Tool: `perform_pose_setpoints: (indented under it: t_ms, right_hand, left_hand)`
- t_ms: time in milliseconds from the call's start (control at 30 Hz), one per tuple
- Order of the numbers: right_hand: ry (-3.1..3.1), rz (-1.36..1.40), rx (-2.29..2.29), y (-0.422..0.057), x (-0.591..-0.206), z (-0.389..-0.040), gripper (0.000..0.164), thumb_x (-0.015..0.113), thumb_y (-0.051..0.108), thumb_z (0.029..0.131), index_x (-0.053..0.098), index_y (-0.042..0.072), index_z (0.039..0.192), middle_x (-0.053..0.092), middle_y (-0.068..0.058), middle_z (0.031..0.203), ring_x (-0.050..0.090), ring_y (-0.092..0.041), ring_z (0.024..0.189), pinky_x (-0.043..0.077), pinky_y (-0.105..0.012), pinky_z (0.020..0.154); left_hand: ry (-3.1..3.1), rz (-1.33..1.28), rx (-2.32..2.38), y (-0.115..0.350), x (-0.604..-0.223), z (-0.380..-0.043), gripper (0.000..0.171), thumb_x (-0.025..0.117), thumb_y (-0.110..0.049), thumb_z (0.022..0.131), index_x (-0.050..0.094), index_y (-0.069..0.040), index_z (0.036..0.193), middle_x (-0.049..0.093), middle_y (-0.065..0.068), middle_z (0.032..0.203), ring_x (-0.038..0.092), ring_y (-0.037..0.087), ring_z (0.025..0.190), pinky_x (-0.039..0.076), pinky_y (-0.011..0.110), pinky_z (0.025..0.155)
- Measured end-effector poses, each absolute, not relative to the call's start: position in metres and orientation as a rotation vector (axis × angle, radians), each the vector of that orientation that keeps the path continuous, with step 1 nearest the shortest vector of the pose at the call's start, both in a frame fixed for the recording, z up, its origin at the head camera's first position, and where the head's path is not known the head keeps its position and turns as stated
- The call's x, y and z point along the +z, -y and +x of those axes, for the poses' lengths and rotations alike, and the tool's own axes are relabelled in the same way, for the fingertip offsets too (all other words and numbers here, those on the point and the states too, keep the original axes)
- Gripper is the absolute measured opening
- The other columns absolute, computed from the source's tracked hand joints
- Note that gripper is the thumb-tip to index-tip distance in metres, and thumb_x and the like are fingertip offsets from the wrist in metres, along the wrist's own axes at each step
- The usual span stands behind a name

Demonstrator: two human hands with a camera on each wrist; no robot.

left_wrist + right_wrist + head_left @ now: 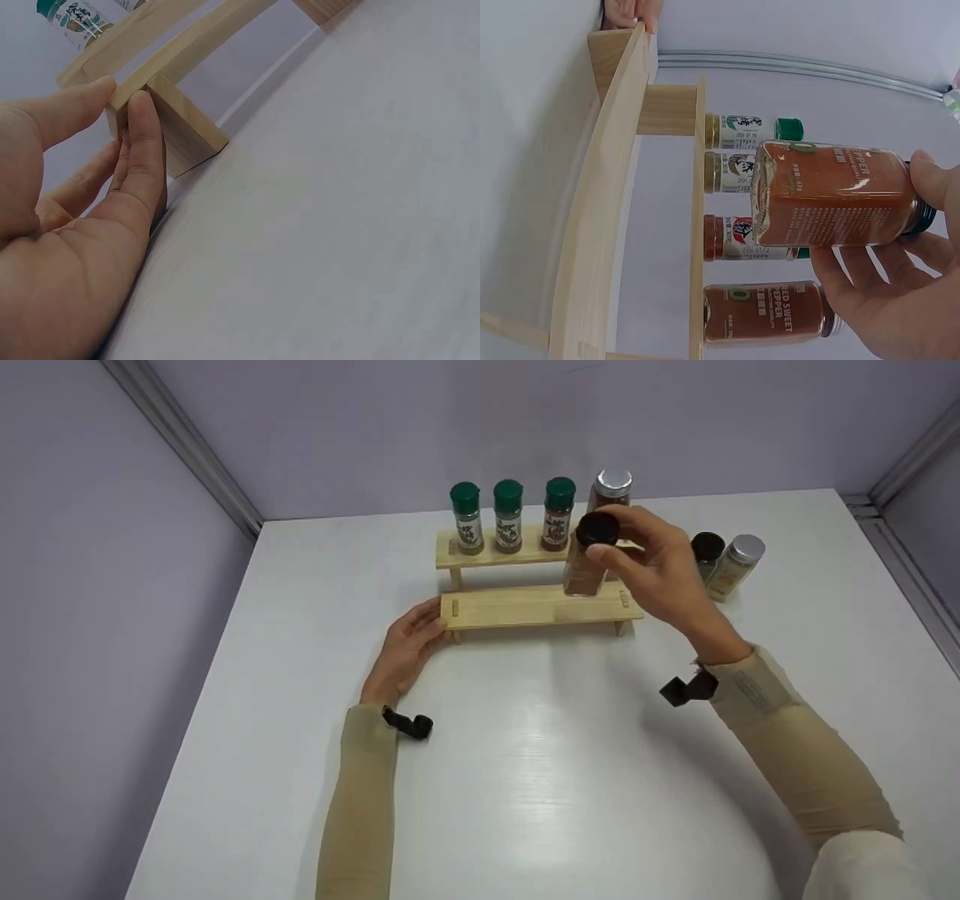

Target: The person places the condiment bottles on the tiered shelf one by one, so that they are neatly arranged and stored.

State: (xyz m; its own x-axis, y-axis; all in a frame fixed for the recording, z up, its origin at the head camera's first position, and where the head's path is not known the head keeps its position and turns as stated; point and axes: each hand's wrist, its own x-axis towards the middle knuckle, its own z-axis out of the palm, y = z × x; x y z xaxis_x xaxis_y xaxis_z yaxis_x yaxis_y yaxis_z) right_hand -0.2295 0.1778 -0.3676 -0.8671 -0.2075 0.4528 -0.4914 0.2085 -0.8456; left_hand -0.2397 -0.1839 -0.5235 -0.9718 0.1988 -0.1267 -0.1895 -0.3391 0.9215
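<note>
My right hand (664, 570) grips a glass spice jar (583, 574) by its black lid, over the lower step of a two-step wooden rack (517, 609). In the right wrist view the jar (832, 196) is full of reddish-brown powder and lies sideways across the picture, its label reading "PEPPER". At the rack's left end is my left hand (407, 649). The left wrist view shows its thumb (94, 96) at the board's edge and its fingers under the end, pinching it. Nothing stands on the lower step.
Three green-capped shakers (508, 517) and a silver-capped jar (613, 486) of red sweet pepper stand on the upper step. Right of the rack, on the white table (480, 780), are a black-capped jar (707, 547) and a silver-capped jar (735, 568). Walls (375, 435) rise behind.
</note>
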Motion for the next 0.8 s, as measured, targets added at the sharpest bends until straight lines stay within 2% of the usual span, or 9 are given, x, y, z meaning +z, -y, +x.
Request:
perform_pose_setpoints:
  t_ms: [333, 800]
  right_hand:
    - [2.248, 0.759, 1.701, -0.150, -0.366, -0.234, 0.040, 0.073, 0.005, 0.102, 0.066, 0.002, 0.141, 0.071, -0.014, 0.128, 0.072, -0.015, 0.117, 0.061, -0.025, 0.098]
    - [2.273, 0.777, 1.751, -0.115, -0.373, -0.243, 0.044, 0.073, 0.013, 0.104, 0.063, 0.004, 0.146, 0.069, -0.013, 0.129, 0.068, -0.019, 0.120, 0.060, -0.031, 0.102]
  left_hand:
    - [-1.637, 0.016, 2.392, 0.184, -0.524, -0.240, 0.054, 0.064, -0.007, 0.108, 0.046, -0.002, 0.159, 0.052, 0.016, 0.155, 0.059, 0.022, 0.132, 0.057, 0.027, 0.105]
    - [-1.652, -0.025, 2.373, 0.184, -0.524, -0.241, 0.057, 0.067, -0.008, 0.106, 0.046, -0.004, 0.159, 0.051, 0.015, 0.156, 0.056, 0.024, 0.138, 0.054, 0.030, 0.112]
